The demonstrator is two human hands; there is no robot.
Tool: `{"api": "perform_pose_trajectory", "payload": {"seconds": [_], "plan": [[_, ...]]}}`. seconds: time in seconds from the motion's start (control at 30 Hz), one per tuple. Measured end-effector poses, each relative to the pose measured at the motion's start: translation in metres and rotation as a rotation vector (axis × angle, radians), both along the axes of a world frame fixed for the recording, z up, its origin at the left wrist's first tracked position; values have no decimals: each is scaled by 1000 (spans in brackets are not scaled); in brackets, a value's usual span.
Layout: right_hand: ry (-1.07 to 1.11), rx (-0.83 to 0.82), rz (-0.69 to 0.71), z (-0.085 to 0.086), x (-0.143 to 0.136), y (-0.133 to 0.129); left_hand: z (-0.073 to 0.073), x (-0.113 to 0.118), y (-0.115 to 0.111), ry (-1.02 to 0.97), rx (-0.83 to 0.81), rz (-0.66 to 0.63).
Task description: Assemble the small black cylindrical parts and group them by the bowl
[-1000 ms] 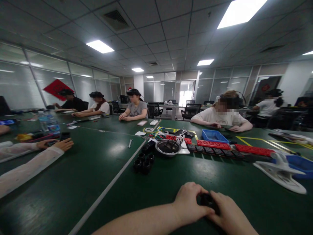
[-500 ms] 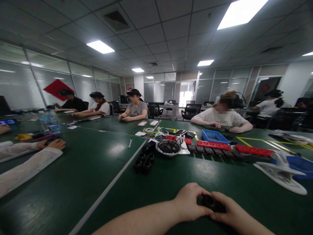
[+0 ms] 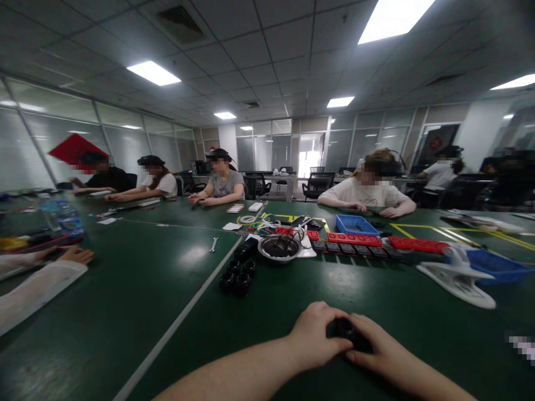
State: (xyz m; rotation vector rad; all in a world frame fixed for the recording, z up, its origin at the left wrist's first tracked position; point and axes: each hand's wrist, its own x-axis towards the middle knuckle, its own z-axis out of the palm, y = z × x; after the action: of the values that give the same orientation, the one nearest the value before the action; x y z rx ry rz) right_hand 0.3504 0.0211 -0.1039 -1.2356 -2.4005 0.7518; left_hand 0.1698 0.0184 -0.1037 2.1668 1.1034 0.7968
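Observation:
At the near edge of the table, my left hand (image 3: 316, 336) and my right hand (image 3: 378, 346) are both closed around one small black object with a round, ring-like top (image 3: 345, 328). My left thumb and fingers grip its left side; my right fingers press on it from the right. Much of it is hidden by the hands, so its exact kind cannot be made out. Farther off to the left stands a cluster of black round parts with ring-like tops (image 3: 237, 277), apart from both hands.
Behind the cluster sits a metal bowl (image 3: 261, 255) of dark pieces. Red strips (image 3: 354, 239), a blue tray (image 3: 357, 224) and a white stand (image 3: 455, 284) lie to the right. A wrench (image 3: 214, 245) rests left of centre. Other people sit around the green table; a co-worker's sleeves (image 3: 50, 289) reach in from the left.
The view has swung slightly to the right, so the table's things appear farther left. Both hands still hold the black object, with nearly the same grip.

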Motion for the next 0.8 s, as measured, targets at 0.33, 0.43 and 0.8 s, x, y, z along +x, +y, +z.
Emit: {"api": "perform_pose_trajectory", "payload": {"seconds": [0.33, 0.43, 0.8], "plan": [[-10, 24, -160, 1, -5, -2, 4, 5, -5, -29, -10, 34], [-146, 186, -262, -5, -13, -7, 2, 7, -7, -9, -1, 117], [-73, 101, -12, 2, 4, -3, 6, 1, -3, -45, -43, -43]]}}
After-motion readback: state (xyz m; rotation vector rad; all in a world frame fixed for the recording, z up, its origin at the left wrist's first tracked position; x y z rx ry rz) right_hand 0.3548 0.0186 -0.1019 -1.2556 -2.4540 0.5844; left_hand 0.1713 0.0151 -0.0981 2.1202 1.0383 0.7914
